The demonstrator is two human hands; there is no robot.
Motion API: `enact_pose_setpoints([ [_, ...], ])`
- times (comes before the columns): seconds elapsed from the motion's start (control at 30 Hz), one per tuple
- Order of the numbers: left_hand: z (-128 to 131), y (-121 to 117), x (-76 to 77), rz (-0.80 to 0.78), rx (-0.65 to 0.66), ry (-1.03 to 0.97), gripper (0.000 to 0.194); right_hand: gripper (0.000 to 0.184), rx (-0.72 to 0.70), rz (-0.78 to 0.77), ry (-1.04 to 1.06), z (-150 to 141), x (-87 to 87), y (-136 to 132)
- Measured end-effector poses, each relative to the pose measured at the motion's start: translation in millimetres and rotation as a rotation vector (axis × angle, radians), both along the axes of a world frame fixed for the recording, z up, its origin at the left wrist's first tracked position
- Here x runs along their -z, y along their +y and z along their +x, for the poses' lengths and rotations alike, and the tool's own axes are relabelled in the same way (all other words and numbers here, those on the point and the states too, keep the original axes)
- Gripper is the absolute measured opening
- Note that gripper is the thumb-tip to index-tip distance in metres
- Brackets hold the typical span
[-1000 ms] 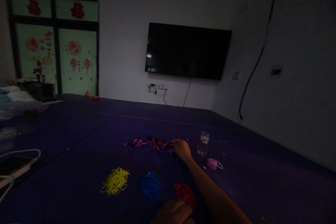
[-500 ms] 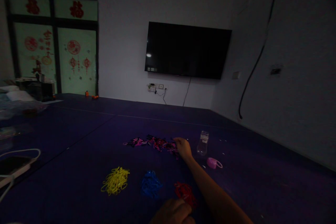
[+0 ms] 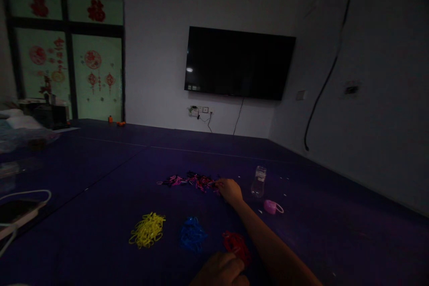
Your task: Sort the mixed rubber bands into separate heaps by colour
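Note:
A mixed strip of pink, red and dark rubber bands (image 3: 197, 182) lies across the purple tabletop. My right hand (image 3: 229, 191) reaches to its right end, fingertips pinched together among the bands; whatever is between them is too dim to make out. Close to me, my left hand (image 3: 221, 271) rests with curled fingers at the near edge of a red rubber band pile (image 3: 236, 246). Its fingertips are partly hidden, so what it holds cannot be made out. To the left are a blue rubber band pile (image 3: 192, 234) and a yellow rubber band pile (image 3: 148, 230).
A clear bottle (image 3: 258, 183) stands right of my right hand, with a pink looped cap (image 3: 270, 207) near it. At the left edge lies a device with a white cable (image 3: 25, 219). Plastic bags (image 3: 23, 136) sit farther back. A television (image 3: 239, 63) hangs on the far wall.
My right hand has moved slightly left, farther over the end of the mixed strip. My left hand has stayed almost still by the red pile.

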State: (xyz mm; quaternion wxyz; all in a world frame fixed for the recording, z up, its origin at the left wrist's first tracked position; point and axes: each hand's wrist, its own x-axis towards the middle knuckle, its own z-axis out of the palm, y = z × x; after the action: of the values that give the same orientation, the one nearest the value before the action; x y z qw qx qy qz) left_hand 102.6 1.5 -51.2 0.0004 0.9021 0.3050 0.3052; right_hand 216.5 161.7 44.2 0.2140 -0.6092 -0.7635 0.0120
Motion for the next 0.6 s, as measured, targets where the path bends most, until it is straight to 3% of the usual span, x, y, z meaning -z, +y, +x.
enact_pose_setpoints([
  [0.17,0,-2,-7.6,0.106,0.027,0.043,0.003,0.026,0.039,0.029,0.072,1,0.0,0],
  [0.37,-1,-10,-26.1,0.140,0.036,0.107,0.007,0.032,0.262,0.070,0.096,7,2.9,2],
  [0.43,-2,-10,-26.9,0.128,0.035,0.098,0.007,0.034,0.243,0.066,0.069,7,2.7,2],
  [0.6,-1,-8,-20.6,0.054,0.001,0.053,0.006,0.033,0.035,0.032,-0.056,1,0.2,-1],
])
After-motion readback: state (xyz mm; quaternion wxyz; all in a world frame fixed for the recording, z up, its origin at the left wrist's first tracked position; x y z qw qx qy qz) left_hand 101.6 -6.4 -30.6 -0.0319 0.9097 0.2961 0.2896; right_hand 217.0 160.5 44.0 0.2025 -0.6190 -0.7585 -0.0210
